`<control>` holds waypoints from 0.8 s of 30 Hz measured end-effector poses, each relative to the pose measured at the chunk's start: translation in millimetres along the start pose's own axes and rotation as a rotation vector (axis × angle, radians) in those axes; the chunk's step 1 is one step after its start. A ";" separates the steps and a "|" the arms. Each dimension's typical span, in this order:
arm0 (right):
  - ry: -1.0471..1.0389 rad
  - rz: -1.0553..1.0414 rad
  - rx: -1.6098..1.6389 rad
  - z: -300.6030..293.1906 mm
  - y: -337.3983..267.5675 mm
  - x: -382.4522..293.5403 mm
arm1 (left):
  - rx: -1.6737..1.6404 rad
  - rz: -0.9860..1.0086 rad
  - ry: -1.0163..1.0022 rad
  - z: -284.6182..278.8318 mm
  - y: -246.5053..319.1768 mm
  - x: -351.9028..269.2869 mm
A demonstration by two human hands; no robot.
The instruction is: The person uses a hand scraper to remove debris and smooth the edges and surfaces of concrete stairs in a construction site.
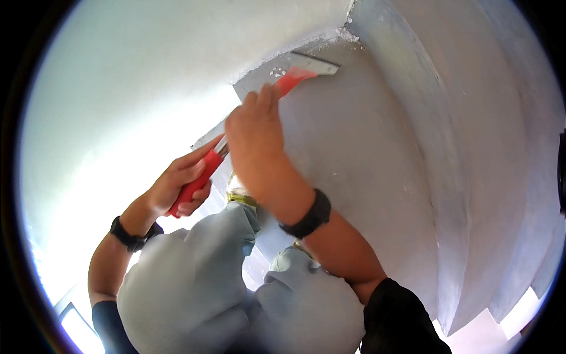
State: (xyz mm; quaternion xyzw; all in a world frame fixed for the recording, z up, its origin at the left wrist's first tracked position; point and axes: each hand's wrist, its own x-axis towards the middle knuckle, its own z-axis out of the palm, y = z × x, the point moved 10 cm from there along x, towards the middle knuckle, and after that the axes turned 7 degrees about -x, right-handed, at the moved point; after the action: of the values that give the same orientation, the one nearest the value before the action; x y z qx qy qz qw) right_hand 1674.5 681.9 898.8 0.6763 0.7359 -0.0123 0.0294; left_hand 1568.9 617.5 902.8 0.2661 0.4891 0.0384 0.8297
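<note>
A long-handled scraper (294, 82) with a red grip, a metal shaft and a wide metal blade (325, 66) slants up across the view. My left hand (183, 181) is wrapped around the red grip at its lower end. Further up, my right hand (256, 121) grips the tool just below the red blade holder; its fingers hide part of the shaft. The blade lies at or close to the grey step surface (353, 110), near the corner where it meets the pale wall (146, 66). White flakes (277, 72) lie left of the blade.
Crumbly white residue (347, 34) runs along the joint between wall and step. More grey steps (482, 110) rise on the right, with curved-looking edges. My bent knees in light grey trousers (190, 283) are below my hands. Bright glare covers part of the wall.
</note>
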 end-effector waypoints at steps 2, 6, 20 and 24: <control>0.090 0.035 0.015 -8.1 0.3 -7.9 | 0.045 0.009 0.030 -4.1 -3.6 -5.5; 0.192 0.043 0.147 -10.9 29.1 1.4 | 0.052 -0.001 0.055 19.1 16.1 7.3; 0.183 0.071 0.122 -21.9 67.8 3.8 | 0.263 -0.025 0.166 44.2 53.9 19.9; 0.041 0.008 0.074 -20.6 55.1 -1.3 | 0.257 -0.102 0.177 41.9 54.6 2.9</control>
State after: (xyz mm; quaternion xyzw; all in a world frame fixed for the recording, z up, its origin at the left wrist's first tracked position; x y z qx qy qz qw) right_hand 1728.9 686.5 920.7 0.6802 0.7325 -0.0256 -0.0107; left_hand 1616.1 648.2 942.6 0.3402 0.5743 -0.0433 0.7433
